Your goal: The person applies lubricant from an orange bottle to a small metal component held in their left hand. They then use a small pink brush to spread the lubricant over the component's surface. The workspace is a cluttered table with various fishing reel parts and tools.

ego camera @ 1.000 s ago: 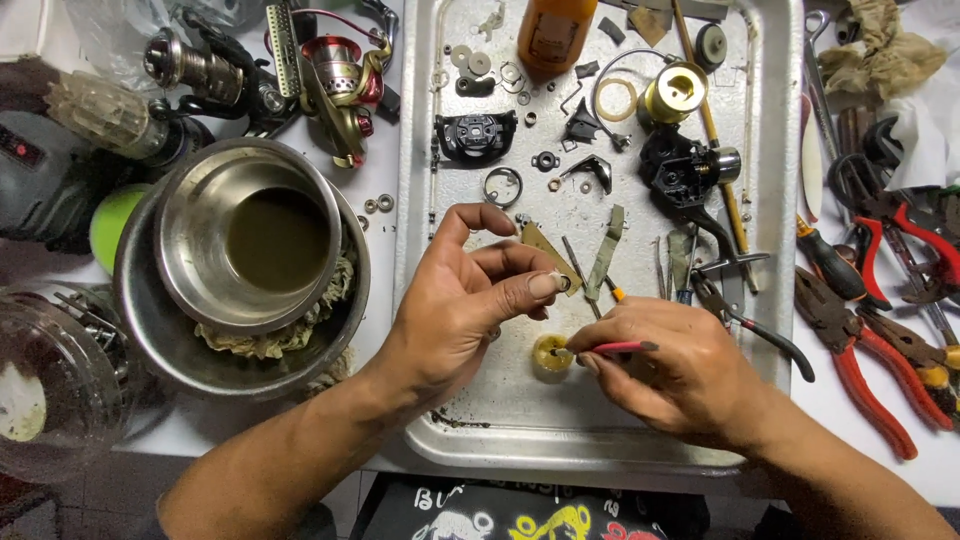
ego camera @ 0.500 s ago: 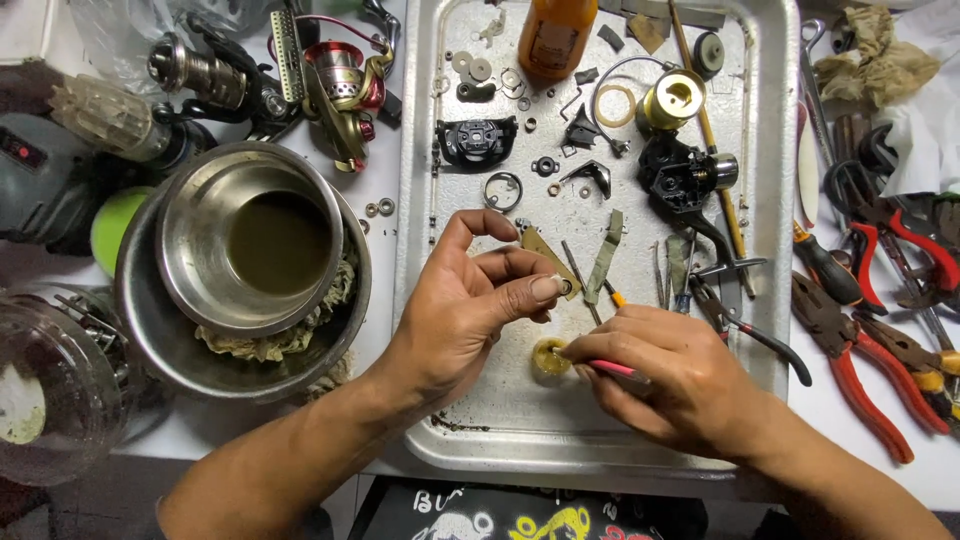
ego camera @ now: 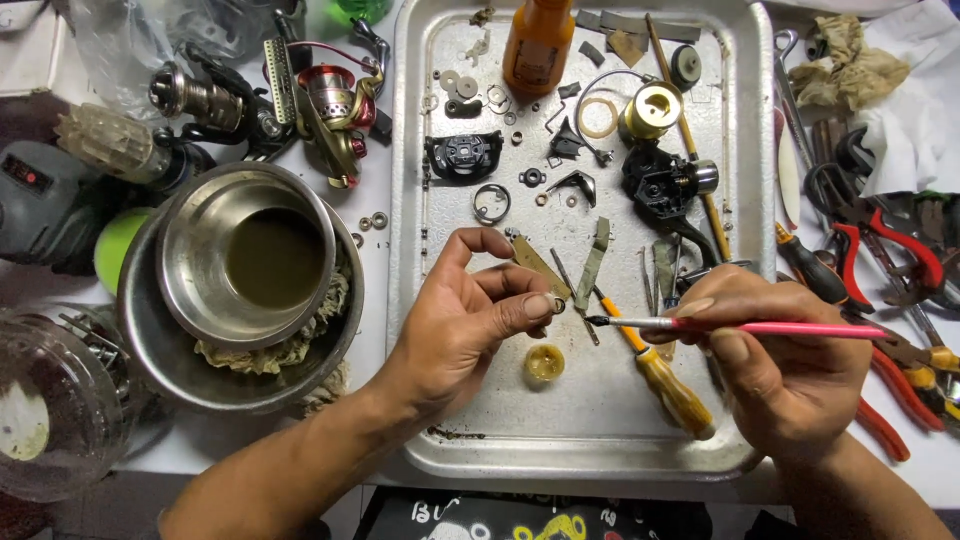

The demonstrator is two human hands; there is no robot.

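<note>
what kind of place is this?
Probably a hobby or repair workbench for fishing reels. A metal tray holds small stripped parts, assembled spinning reels lie beside it, and red-handled pliers sit at the right. The right hand holds a fine pink brush.

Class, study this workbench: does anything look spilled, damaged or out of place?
A dark smear of grime lies on the metal tray near its front edge, below the left hand. A crumpled stained rag is wedged between the two nested steel bowls. Nothing looks broken.
</note>
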